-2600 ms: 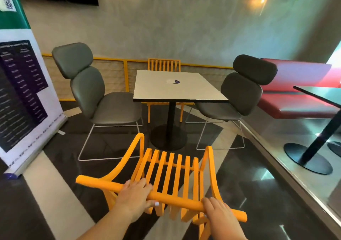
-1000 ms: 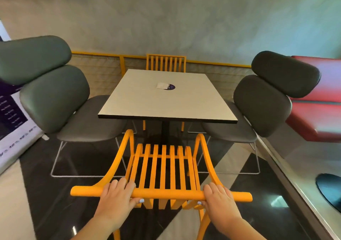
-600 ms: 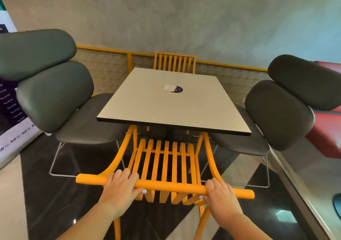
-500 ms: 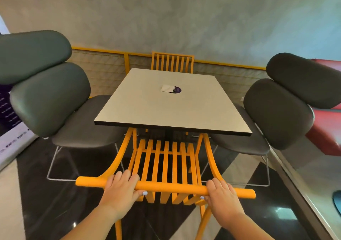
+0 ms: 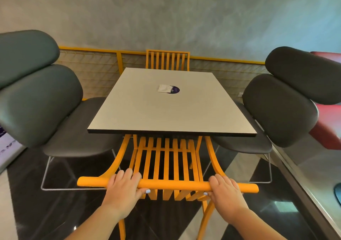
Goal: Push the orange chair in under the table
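The orange chair (image 5: 167,158) stands in front of me, its slatted seat partly hidden under the near edge of the square grey table (image 5: 140,114). My left hand (image 5: 124,187) grips the chair's round top rail left of centre. My right hand (image 5: 224,191) grips the same rail right of centre. The front of the seat and the front legs are out of sight beneath the tabletop. The armrests curve from the rail toward the table edge.
A dark padded lounge chair (image 5: 40,99) sits left of the table and another (image 5: 282,107) right of it, both close to the orange chair's arms. A second orange chair (image 5: 167,60) stands at the far side. A small paper and sticker (image 5: 168,89) lie on the table.
The orange chair has moved forward from open floor until its seat slid under the table's near edge. I have come closer to the table, both hands staying on the rail.
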{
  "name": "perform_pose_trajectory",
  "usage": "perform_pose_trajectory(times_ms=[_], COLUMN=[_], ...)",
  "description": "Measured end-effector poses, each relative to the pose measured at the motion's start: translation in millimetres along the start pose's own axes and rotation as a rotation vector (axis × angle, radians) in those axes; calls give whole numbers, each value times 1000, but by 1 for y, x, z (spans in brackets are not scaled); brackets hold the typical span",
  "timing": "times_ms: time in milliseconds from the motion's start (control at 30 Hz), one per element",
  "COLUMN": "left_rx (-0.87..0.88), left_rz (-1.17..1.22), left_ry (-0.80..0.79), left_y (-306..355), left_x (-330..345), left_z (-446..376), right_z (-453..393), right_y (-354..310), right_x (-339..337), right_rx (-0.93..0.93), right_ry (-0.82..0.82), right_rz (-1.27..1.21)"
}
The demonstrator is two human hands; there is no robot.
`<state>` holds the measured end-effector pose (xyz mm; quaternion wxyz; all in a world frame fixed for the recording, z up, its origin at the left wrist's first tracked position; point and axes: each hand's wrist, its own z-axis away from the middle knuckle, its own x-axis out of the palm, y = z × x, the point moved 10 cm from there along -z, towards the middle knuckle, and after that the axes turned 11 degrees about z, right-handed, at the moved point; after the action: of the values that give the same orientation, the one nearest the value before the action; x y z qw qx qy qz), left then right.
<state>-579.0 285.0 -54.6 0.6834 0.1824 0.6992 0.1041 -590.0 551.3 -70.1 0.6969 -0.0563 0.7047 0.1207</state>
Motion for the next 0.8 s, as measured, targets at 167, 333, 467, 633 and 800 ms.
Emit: perform_pose_trajectory(times_ms=[167,333,467,633,800], left_rx=[3,17,15,17,8], left_rz=[0,4,-4,11,-11], left_ry=[-19,13,22,35,52], left_y=[-1,1,2,0,1], left_x=[-1,-6,-5,1,1], left_z=[-16,-31,-34,-23,-22], right_z=[-14,-27,-29,-17,-15], right_y=[3,10,14,11,10], right_x=[0,-6,-8,-1,-5], right_rx=[7,13,22,21,7], right_ry=[1,37,50,43,67], right_rz=[3,2,8,16,-1])
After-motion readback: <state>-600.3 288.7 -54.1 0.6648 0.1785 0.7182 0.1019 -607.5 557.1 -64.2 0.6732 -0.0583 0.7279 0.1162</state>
